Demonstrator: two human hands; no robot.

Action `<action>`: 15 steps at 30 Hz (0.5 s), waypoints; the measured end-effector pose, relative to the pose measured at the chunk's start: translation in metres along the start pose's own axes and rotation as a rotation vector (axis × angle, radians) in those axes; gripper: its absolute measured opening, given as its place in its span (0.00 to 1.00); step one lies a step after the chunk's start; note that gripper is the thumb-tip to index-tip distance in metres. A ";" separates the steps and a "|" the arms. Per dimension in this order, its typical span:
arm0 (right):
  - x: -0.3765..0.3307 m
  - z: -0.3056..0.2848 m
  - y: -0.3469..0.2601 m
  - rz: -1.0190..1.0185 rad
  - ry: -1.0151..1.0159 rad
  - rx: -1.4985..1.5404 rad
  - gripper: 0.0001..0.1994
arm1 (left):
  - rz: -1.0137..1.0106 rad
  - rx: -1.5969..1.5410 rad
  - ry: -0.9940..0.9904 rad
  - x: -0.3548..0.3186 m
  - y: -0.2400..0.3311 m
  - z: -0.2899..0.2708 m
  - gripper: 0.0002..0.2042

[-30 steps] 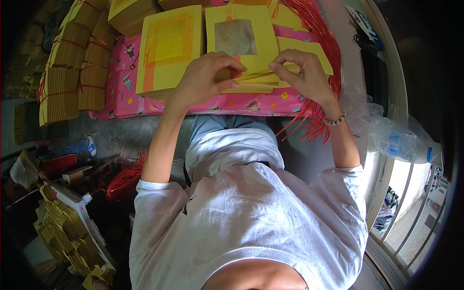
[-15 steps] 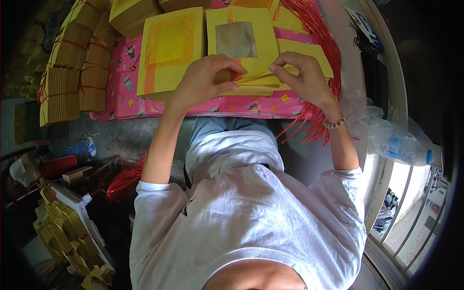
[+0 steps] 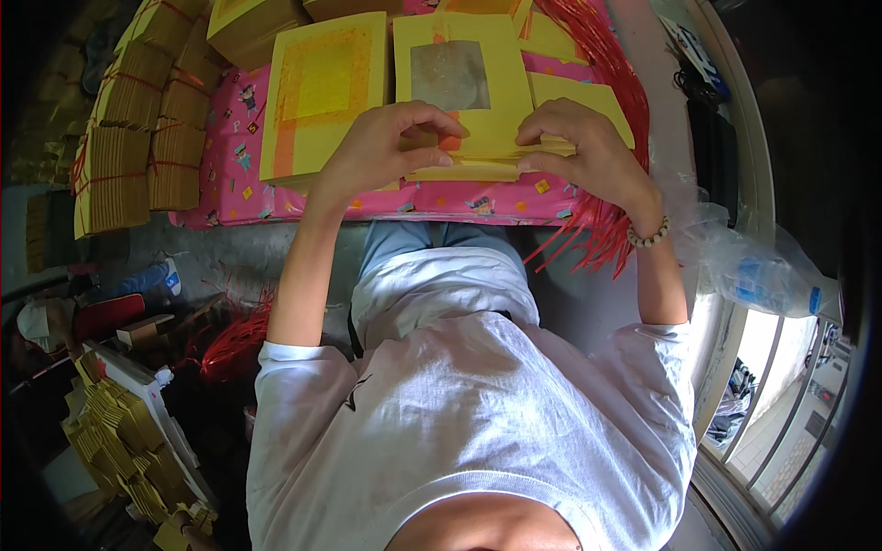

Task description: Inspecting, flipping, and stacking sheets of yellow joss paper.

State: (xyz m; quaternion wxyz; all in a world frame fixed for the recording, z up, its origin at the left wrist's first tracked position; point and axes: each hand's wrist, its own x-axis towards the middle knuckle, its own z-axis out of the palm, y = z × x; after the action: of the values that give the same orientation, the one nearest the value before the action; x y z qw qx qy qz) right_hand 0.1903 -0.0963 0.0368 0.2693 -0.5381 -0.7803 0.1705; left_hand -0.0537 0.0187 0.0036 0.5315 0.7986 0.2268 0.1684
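My left hand (image 3: 381, 151) and my right hand (image 3: 588, 151) both grip a thin stack of yellow paper sheets (image 3: 478, 151) at the near edge of a table with a pink patterned cloth (image 3: 478, 197). The top sheet carries a silver foil square (image 3: 450, 75). My left fingers curl over the stack's left end, and my right fingers pinch its right end. To the left lies another yellow sheet with an orange-yellow printed panel (image 3: 322, 92). A bead bracelet (image 3: 650, 237) circles my right wrist.
Bundles of tan paper tied with red string (image 3: 129, 138) are stacked at the table's left. Red plastic strings (image 3: 606, 230) hang off the right edge. A clear plastic bag (image 3: 753, 266) sits at the right. Folded gold papers (image 3: 129, 450) pile on the floor, lower left.
Both hands have shifted slightly on the stack, my fingers working at its near edge; the stack stays in the same place on the cloth.
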 end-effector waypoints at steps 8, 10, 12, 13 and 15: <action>0.001 -0.002 -0.002 0.008 -0.015 -0.030 0.10 | 0.004 0.014 -0.006 0.001 -0.001 0.000 0.15; 0.002 -0.003 -0.002 0.013 -0.026 -0.020 0.10 | -0.011 -0.002 -0.014 0.001 -0.001 -0.001 0.15; 0.003 -0.005 -0.003 0.037 -0.068 -0.002 0.11 | 0.015 0.038 -0.001 0.000 0.001 -0.001 0.15; 0.003 -0.005 -0.002 0.037 -0.068 -0.003 0.11 | 0.016 0.037 0.000 0.000 0.001 -0.001 0.15; 0.003 -0.006 -0.001 0.040 -0.077 0.017 0.11 | -0.011 0.026 -0.006 0.001 0.001 -0.001 0.15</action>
State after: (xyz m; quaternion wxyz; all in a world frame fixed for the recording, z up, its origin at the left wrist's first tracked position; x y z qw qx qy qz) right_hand 0.1924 -0.0936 0.0427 0.2399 -0.5445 -0.7776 0.2031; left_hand -0.0536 0.0194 0.0052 0.5225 0.8047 0.2319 0.1603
